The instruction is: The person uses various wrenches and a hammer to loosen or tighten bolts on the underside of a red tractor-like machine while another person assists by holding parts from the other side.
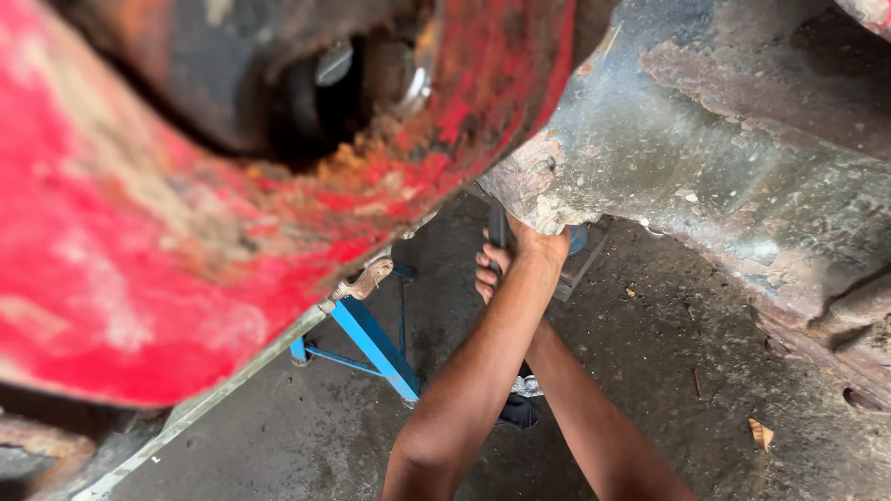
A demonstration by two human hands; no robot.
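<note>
Hands reach up beneath rusted vehicle underbody (705,139): left hand (490,269) curled tight around dark tool handle (497,227); right hand (543,243) mostly hidden, grip unclear. Step judged: working fastener overhead. Next calls steady leverage. Blue jack stand (371,339) beside, on concrete floor (650,371).

A worn red panel (139,232) fills the left, its paint blotched with pale pink-white scuffs and orange-brown rust along the lower edge and around a dark hole. To the right, a grey metal underside (733,158) is mottled with brown rust patches. Below, a bright blue stand (371,343) sits on a dull grey-brown floor (687,371), where one tan dry leaf (761,433) lies.
</note>
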